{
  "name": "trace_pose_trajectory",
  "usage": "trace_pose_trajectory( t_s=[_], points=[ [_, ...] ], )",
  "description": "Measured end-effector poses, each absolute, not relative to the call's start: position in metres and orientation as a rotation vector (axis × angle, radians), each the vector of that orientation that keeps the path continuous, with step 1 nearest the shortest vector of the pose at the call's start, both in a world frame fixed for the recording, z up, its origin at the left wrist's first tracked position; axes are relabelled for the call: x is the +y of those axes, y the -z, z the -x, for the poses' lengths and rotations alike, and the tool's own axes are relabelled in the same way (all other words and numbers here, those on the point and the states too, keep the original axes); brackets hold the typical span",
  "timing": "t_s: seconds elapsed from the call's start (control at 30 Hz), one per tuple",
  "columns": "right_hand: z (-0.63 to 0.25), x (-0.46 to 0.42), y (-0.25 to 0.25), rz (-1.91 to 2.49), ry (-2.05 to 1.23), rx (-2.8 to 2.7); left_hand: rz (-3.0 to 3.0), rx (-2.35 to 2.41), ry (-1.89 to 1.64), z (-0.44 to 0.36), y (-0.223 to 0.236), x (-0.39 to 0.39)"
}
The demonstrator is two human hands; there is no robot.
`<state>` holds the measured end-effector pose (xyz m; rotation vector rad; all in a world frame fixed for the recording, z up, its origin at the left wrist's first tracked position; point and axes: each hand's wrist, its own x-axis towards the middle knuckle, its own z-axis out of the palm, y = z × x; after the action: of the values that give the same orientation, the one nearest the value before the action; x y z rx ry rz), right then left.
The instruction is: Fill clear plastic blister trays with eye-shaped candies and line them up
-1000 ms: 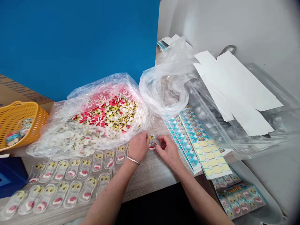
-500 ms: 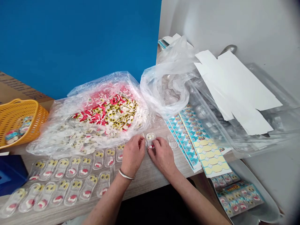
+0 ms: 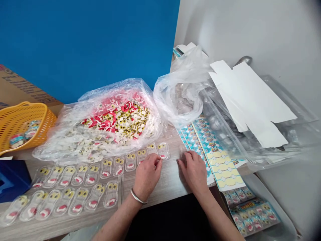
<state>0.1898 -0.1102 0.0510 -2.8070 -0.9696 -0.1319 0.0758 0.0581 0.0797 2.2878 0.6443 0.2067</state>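
My left hand (image 3: 147, 174) rests on the wooden table (image 3: 168, 180), fingers curled and pinched together just below a filled clear blister (image 3: 163, 151) that ends the upper row of filled blisters (image 3: 100, 169). Nothing shows between those fingers. My right hand (image 3: 194, 169) lies flat with its fingertips on an empty clear blister (image 3: 182, 152) beside the printed cards (image 3: 215, 154). A second row of filled blisters (image 3: 65, 201) lies nearer the front edge. An open plastic bag of eye and mouth candies (image 3: 117, 117) sits behind the rows.
A clear bag of empty blisters (image 3: 180, 97) stands at centre right, beside a clear plastic bin (image 3: 281, 144) covered by a flat white carton (image 3: 250, 97). An orange basket (image 3: 22, 124), a blue box (image 3: 11, 179) and a cardboard box (image 3: 17, 88) are on the left. Finished packs (image 3: 253, 214) lie lower right.
Both hands held one blister together between them. It now lies at the right end of the upper row, and the hands have parted, the right one shifting right onto an empty blister.
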Motion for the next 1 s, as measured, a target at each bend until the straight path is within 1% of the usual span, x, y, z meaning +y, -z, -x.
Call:
trace_pose_trajectory(
  t_s=[0.13, 0.3, 0.43, 0.57, 0.67, 0.73, 0.9, 1.0],
  points=[
    [-0.184, -0.117, -0.046, 2.792, 0.163, -1.039, -2.107, 0.567, -0.172, -0.079, -0.076, 0.038],
    [-0.158, -0.115, -0.061, 2.451, 0.263, -1.169, -1.537, 0.568, -0.091, -0.084, -0.076, 0.016],
    [-0.128, -0.104, -0.078, 2.207, 0.143, -1.329, -1.208, 0.676, -0.167, -0.076, -0.074, 0.008],
    [-0.114, -0.091, -0.084, 1.994, -0.089, -1.387, -1.037, 0.813, -0.234, -0.055, -0.069, 0.02],
    [-0.131, -0.075, -0.09, 1.876, -0.258, -1.344, -0.905, 0.852, -0.297, -0.041, -0.073, 0.043],
    [-0.155, -0.053, -0.097, 1.871, -0.301, -1.279, -0.842, 0.867, -0.36, -0.036, -0.08, 0.061],
    [-0.221, 0.037, -0.108, 1.969, -0.243, -1.31, -0.805, 0.869, -0.471, -0.036, -0.097, 0.098],
    [-0.243, 0.092, -0.103, 2.143, -0.214, -1.405, -0.78, 0.844, -0.504, -0.039, -0.098, 0.113]
  ],
)
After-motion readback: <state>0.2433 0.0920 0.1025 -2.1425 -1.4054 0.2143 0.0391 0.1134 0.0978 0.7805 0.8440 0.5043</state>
